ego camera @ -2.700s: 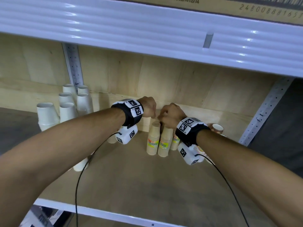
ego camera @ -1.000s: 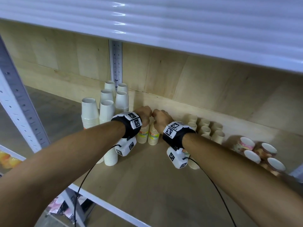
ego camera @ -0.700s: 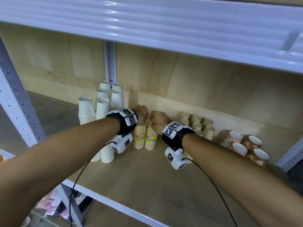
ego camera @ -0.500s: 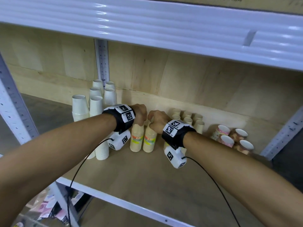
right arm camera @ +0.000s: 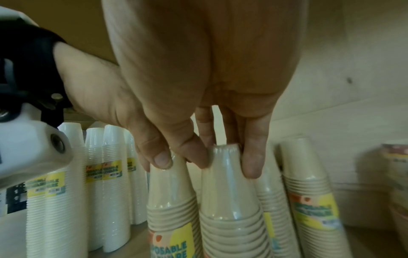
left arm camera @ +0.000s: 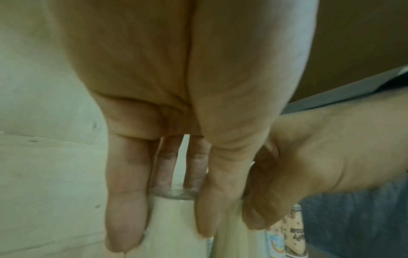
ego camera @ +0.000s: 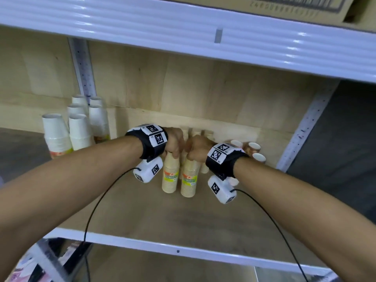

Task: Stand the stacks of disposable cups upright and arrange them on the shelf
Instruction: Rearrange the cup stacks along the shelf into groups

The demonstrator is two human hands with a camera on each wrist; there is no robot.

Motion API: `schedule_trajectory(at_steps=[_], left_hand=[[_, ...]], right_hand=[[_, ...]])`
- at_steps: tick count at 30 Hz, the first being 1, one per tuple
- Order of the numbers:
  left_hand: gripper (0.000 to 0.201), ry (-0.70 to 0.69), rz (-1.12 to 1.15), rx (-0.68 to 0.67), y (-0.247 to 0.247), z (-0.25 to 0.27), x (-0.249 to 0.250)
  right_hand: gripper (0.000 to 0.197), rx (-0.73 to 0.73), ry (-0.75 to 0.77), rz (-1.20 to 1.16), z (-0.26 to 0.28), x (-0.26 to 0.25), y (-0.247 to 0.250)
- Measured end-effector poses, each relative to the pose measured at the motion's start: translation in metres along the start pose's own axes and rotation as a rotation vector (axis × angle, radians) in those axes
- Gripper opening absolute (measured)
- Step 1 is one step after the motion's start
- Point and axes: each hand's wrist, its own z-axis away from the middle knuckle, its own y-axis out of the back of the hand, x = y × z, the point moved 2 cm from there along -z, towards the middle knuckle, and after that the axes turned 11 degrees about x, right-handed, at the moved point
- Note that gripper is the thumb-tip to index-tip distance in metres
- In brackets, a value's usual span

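The wooden shelf (ego camera: 142, 216) is crowded: white cup stacks (ego camera: 77, 129) are seen at ten o'clock, patterned cups (ego camera: 254, 147) lying at three o'clock. At centre, two upright beige cup stacks (ego camera: 170, 176), ribbed, tapered and plastic-wrapped, are pinched at their tops, one by the left hand (ego camera: 173, 143), the other by the right hand (ego camera: 198, 149), fingertips (right arm camera: 251, 162) curled round each.
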Motion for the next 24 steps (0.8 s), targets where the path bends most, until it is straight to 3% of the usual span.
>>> schedule_trajectory(at_steps=[10,24], left_hand=[[0.029,-0.045,0.091,0.037,-0.017,-0.018,0.043],[0.032,-0.069,0.119,0.012,-0.037,-0.047,0.040]], right_hand=[[0.026,0.027,-0.116,0.042,0.015,0.051,0.017],[0.028,0.170,-0.108,0.015,-0.011,0.079,0.011]])
